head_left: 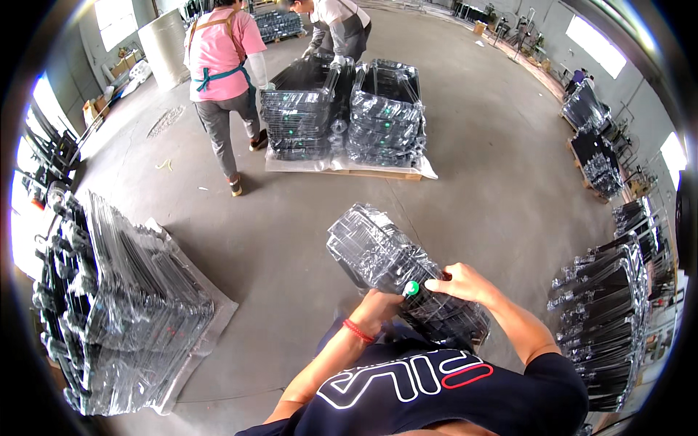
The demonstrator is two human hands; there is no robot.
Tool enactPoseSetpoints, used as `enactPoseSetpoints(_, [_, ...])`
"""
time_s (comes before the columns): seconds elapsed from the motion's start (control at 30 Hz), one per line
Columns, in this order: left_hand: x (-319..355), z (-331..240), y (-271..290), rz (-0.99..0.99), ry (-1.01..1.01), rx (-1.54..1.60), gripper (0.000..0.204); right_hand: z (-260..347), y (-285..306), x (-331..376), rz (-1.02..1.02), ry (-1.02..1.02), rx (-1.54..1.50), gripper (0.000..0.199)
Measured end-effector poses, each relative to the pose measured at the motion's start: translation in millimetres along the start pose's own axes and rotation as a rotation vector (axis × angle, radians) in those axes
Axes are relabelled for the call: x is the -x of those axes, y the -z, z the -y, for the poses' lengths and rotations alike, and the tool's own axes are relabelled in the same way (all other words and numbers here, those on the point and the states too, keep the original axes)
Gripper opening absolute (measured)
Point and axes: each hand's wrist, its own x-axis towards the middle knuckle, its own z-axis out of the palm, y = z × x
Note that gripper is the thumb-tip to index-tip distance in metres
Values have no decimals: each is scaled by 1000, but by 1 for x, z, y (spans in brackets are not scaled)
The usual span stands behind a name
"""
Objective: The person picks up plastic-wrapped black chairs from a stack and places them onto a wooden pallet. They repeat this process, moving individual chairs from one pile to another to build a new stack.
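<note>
In front of my body is a long bundle of black frame-like parts point(385, 251) wrapped in shiny clear film, tilted with its far end to the left. A round green sticker point(412, 288) sits on its upper face, between my hands. My left hand point(380, 308), with a red bead bracelet point(358, 330) at the wrist, grips the near left side; its fingertips are partly hidden. My right hand point(464, 282) holds the opposite side, the thumb pointing toward the sticker and the fingers going over the edge. The bundle's lower end is close to my legs.
Ahead, two people, one in a pink shirt point(225, 54), one in grey sleeves point(334, 33), stand by a pallet point(378, 173) of wrapped black bundles point(385, 116). A large wrapped stack point(138, 312) stands at left. More wrapped black parts point(600, 312) line the right.
</note>
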Motion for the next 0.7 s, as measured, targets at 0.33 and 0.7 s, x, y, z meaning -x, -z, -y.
enactPoseSetpoints(0.33, [-131, -164, 25, -146, 27, -4, 32, 48, 98, -210, 107, 81, 65, 68])
enactPoseSetpoints(0.7, [-287, -291, 51, -319, -183, 419, 38, 59, 156, -468, 263, 394, 117, 69])
